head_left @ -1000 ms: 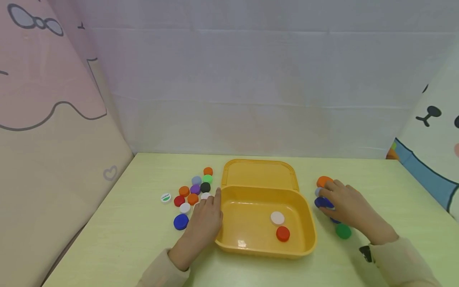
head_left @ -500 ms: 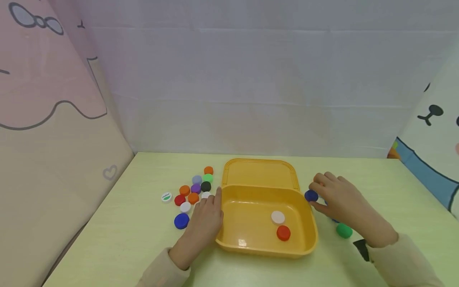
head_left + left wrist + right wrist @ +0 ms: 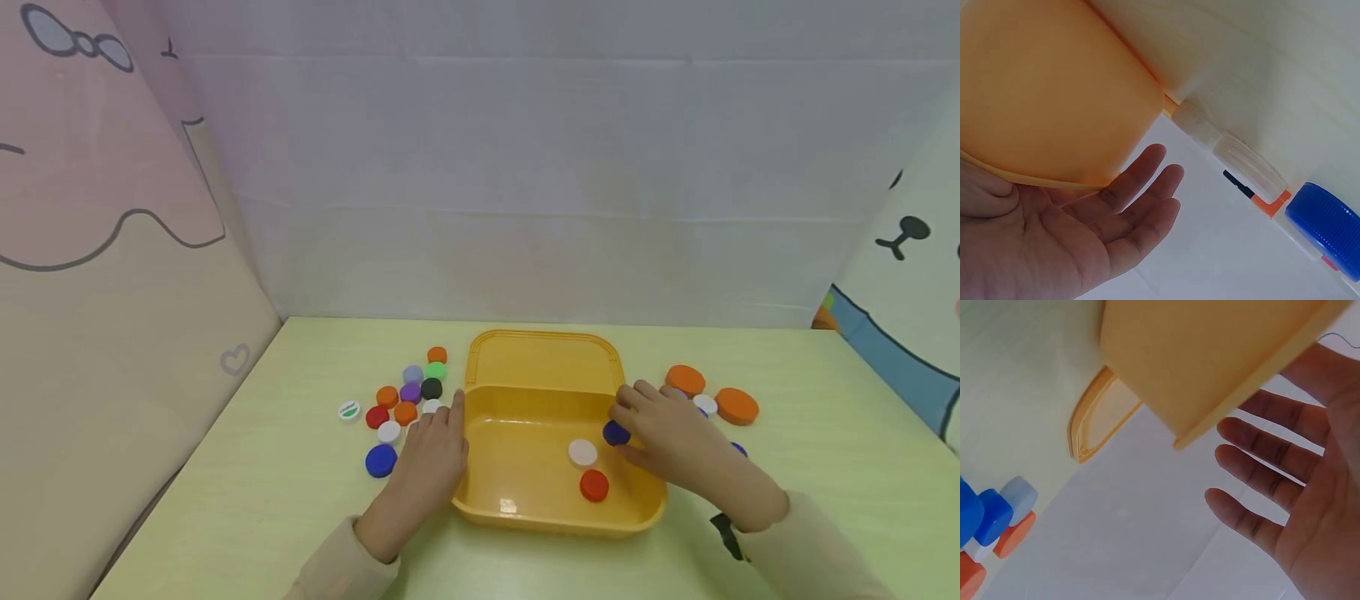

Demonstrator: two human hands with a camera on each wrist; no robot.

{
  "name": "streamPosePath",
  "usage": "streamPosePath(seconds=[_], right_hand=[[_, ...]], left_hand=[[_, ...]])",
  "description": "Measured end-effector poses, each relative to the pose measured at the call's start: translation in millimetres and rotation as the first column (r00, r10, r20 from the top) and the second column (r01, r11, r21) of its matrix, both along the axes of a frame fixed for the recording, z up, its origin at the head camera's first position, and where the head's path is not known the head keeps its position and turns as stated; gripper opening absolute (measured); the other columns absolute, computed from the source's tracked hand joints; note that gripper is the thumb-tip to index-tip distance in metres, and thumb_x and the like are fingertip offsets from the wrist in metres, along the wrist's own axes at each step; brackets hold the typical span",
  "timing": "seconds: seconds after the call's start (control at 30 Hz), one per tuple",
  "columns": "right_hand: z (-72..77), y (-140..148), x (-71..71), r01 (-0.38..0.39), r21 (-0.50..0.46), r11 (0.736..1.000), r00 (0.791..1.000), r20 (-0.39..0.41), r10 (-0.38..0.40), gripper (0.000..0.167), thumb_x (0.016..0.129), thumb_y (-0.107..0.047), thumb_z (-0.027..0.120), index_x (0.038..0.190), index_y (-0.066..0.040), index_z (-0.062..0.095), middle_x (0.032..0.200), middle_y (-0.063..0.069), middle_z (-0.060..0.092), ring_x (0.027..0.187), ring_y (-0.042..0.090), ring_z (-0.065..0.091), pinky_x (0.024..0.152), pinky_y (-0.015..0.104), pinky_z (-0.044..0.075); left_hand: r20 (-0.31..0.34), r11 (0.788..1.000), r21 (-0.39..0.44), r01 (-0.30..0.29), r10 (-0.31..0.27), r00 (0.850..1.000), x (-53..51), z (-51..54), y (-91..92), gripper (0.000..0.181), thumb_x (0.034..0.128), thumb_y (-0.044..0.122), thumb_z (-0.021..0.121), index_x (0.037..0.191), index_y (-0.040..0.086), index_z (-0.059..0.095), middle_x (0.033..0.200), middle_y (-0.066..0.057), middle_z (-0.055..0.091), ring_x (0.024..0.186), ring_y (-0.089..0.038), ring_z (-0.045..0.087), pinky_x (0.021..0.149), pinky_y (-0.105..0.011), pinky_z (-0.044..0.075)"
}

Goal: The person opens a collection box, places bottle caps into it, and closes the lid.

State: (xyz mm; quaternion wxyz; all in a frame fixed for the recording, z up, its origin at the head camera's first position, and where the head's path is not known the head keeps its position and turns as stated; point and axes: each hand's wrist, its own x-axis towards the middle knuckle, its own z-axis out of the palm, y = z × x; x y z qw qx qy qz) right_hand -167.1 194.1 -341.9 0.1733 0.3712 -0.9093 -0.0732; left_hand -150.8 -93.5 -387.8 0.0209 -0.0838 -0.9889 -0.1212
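Observation:
A yellow plastic box stands mid-table with its lid folded back. My left hand rests along the box's left rim; in the left wrist view its fingers are relaxed beside the wall. Over the box's right side, my right hand pinches a blue bottle cap between thumb and fingertips. That cap is hidden by the box wall in the right wrist view, where the other fingers extend outside. Inside the box lie a white bottle cap and a red bottle cap.
Left of the box several caps lie spread out, among them a large blue cap and a black cap. Another group sits to the right, with two orange caps and a white cap. Cloth walls surround the table.
My right hand has picked a blue cap from the right-hand group and carried it left, over the rim into the box. The left hand has stayed on the rim.

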Motion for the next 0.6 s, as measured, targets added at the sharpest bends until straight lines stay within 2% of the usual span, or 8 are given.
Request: streamPosePath(seconds=[0.1, 0.3, 0.6], right_hand=[[-3.8, -5, 1.9, 0.010, 0.023, 1.000, 0.999, 0.041, -0.011, 0.033, 0.066, -0.034, 0.079, 0.082, -0.014, 0.059, 0.084, -0.001, 0.050, 0.073, 0.014, 0.041, 0.056, 0.021, 0.025], [-11.3, -9, 3.1, 0.018, 0.045, 0.999, 0.994, 0.111, -0.023, 0.030, 0.070, -0.037, 0.076, 0.081, -0.014, 0.059, 0.081, -0.003, 0.048, 0.074, 0.014, 0.040, 0.059, 0.023, 0.028], [-20.3, -10, 1.3, 0.027, 0.124, 0.992, 0.994, 0.104, -0.040, 0.031, 0.070, -0.041, 0.074, 0.082, -0.016, 0.060, 0.080, -0.002, 0.048, 0.077, 0.016, 0.044, 0.064, 0.028, 0.034]], left_hand=[[0.011, 1.000, 0.007, -0.003, 0.002, 1.000, -0.3, -0.1, 0.3, 0.058, 0.0927, 0.022, 0.049, 0.143, 0.007, 0.025, 0.119, -0.012, 0.052, 0.106, -0.027, 0.049, 0.095, -0.042, 0.042], [0.013, 1.000, 0.002, -0.004, 0.004, 1.000, -0.4, 0.4, 0.9, 0.058, 0.0925, 0.022, 0.049, 0.143, 0.006, 0.026, 0.118, -0.012, 0.052, 0.105, -0.027, 0.049, 0.094, -0.042, 0.042], [0.010, 1.000, -0.003, -0.008, 0.008, 1.000, -0.4, 0.4, 1.1, 0.058, 0.0923, 0.022, 0.049, 0.143, 0.007, 0.027, 0.118, -0.012, 0.053, 0.105, -0.026, 0.049, 0.094, -0.041, 0.042]])
